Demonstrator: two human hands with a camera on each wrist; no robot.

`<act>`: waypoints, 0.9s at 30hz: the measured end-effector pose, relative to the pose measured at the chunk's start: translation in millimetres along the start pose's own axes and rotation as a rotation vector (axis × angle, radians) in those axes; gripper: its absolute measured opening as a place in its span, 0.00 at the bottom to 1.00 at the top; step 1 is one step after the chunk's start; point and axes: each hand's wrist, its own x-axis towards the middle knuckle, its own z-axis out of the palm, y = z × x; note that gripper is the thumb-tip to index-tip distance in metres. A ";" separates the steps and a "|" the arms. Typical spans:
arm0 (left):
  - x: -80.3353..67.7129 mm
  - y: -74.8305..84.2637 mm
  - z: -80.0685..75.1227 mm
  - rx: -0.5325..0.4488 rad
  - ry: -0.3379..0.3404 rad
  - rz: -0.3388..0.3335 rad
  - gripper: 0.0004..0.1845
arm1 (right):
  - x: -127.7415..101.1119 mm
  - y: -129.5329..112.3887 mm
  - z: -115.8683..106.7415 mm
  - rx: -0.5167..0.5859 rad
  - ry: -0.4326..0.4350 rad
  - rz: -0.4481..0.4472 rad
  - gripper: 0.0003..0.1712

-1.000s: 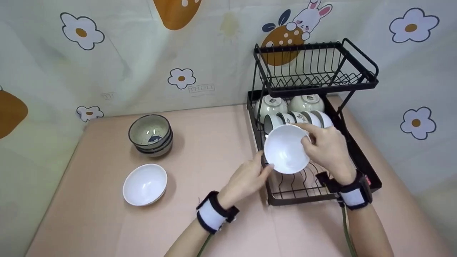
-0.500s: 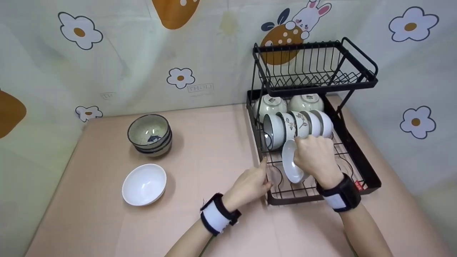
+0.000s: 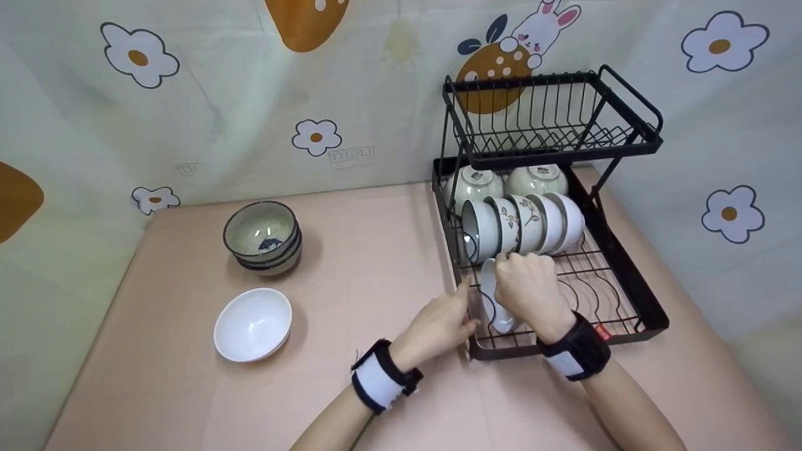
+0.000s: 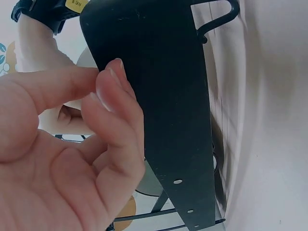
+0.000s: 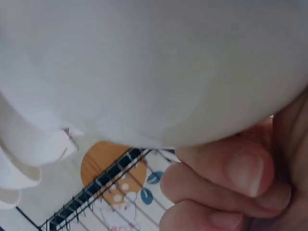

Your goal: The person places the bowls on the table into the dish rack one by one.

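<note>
A white bowl (image 3: 490, 294) stands on edge at the front left of the black dish rack's (image 3: 633, 291) lower tier. My right hand (image 3: 529, 291) grips this bowl by its rim and covers much of it. In the right wrist view the bowl (image 5: 144, 72) fills the top, with curled fingers (image 5: 211, 187) beneath its rim. At the rack's left side my left hand (image 3: 438, 326) holds the edge. The left wrist view shows its bent fingers (image 4: 113, 120) against the rack's dark side panel (image 4: 168, 96), the thumb reaching over the edge.
Several small bowls (image 3: 529, 222) stand on edge in a row behind, with two upturned bowls (image 3: 537, 181) at the back. The rack's upper tier (image 3: 645, 150) overhangs these. Left on the table are stacked grey bowls (image 3: 266, 241) and another white bowl (image 3: 254, 326).
My right hand has turned the white bowl from facing up to standing on edge and lowered it into the rack's front left. My left hand has let go of the bowl and taken the rack's edge.
</note>
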 end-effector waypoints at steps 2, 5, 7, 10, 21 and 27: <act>-0.1 0.0 0.2 0.006 0.003 0.009 0.43 | -0.7 -1.6 0.6 0.012 -0.007 -0.016 0.02; -0.4 -0.3 0.7 0.035 0.016 0.032 0.42 | -1.8 -1.1 0.6 0.030 -0.003 -0.013 0.01; -0.8 -0.5 0.8 0.050 0.022 0.037 0.42 | -2.8 0.7 -0.8 0.046 -0.007 0.006 0.02; -1.1 -0.9 0.6 0.045 0.019 0.025 0.42 | -3.8 4.4 -4.4 0.073 -0.036 0.043 0.03; -2.6 -1.1 -0.7 0.029 -0.010 -0.006 0.42 | -0.6 10.1 -20.3 0.234 -0.232 0.144 0.19; -3.4 0.5 -7.1 0.040 -0.028 -0.050 0.42 | 0.0 10.4 -21.6 0.223 -0.128 0.136 0.20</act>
